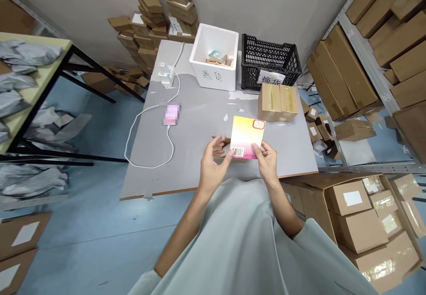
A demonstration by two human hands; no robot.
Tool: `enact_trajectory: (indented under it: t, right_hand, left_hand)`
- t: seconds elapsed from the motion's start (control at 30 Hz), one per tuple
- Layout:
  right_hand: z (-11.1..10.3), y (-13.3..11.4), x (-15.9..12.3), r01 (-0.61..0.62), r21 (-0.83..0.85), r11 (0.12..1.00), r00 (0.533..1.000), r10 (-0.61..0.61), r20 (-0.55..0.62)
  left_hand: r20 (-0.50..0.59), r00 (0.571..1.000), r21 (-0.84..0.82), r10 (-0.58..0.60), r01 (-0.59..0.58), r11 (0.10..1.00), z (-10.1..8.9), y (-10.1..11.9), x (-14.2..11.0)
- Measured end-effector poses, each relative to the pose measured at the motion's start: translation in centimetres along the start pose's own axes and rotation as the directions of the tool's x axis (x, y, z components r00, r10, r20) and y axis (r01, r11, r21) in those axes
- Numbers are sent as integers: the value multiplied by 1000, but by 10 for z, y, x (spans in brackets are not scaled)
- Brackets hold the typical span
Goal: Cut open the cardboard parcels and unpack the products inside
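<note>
Grey wall [276, 2] closed off the far side of a storeroom with a blue floor [133, 233], and before it stood a grey-topped table [199, 126], the wearer at its near edge. Over that edge the right hand [267, 159] gripped a yellow-and-pink packet [248, 131], thumb on its face at the lower right and fingers behind. The left hand [213, 159] had its fingers loosely curled and apart, its thumb at the packet's lower left corner, beside a barcode [238, 151]; whether it was pinching the packet could not be told. Just beneath, partly hidden, lay a brown cardboard box [218, 154]. Taking the packet as the clock's centre, two taped cartons [278, 104] sat side by side between one and two o'clock, a black crate [248, 71] with a paper sign at about one, and a white bin [229, 80] holding small packages [218, 56] at eleven. A power strip [167, 75] lay at ten; between nine and ten, a blurred pink device [171, 114] met a white cable [151, 166]. Farther off, shelving [354, 40] loaded with cartons rose at two, and a large open carton [314, 210] full of boxes stood at four.
</note>
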State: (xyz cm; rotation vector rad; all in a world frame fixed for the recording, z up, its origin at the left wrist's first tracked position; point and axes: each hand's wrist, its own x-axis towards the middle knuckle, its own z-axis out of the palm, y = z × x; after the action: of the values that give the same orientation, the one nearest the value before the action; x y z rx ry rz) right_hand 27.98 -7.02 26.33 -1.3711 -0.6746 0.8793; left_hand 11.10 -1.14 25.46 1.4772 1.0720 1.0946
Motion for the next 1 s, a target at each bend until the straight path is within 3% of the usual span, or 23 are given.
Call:
enact_trajectory:
  t: [0.13, 0.3, 0.37, 0.47, 0.53, 0.6, 0.7, 0.77, 0.83, 0.87, 0.93, 1.0]
  right_hand:
    - [-2, 3, 1, -53, -1, 999, 999, 53, 13]
    - [-7, 28, 4, -140, 21, 990, 989, 138, 58]
    - [-14, 44, -3, -258, -3, 966, 958, 256, 132]
    - [-24, 74, -22, -421, -32, 907, 873, 414, 257]
    - [-27, 92, -31, -479, -32, 877, 828, 464, 314]
    - [-22, 100, -27, -484, -19, 875, 818, 460, 346]
    - [3, 75, 19, -385, 21, 923, 858, 349, 378]
    - [28, 34, 72, -246, 97, 964, 912, 197, 360]
    - [53, -16, 127, -79, 222, 972, 962, 15, 274]
    - [63, -38, 151, -27, 265, 964, 969, -41, 245]
    - [75, -70, 185, 27, 277, 961, 963, -99, 250]
    - [72, -76, 197, 45, 225, 973, 948, -112, 297]
  left_hand:
    - [140, 974, -127, -177, 195, 973, -3, -11, 5]
    - [209, 918, -174, -337, 374, 911, -6, -34, 1]
    - [256, 867, -121, -427, 467, 876, -12, -48, -7]
    - [296, 787, -68, -541, 582, 810, -24, -73, -26]
    - [295, 759, -56, -580, 620, 783, -32, -86, -35]
    - [284, 763, -53, -580, 617, 785, -37, -91, -29]
    - [241, 857, -75, -455, 483, 872, -39, -64, 22]
    - [162, 949, -93, -270, 287, 953, -41, -20, 77]
    - [-7, 996, -107, -85, 84, 991, -47, 33, 130]
    - [-107, 994, -123, 12, -25, 992, -51, 58, 151]
    - [-293, 937, -137, 189, -237, 962, -60, 95, 176]
    - [-406, 867, -112, 289, -361, 926, -70, 102, 179]
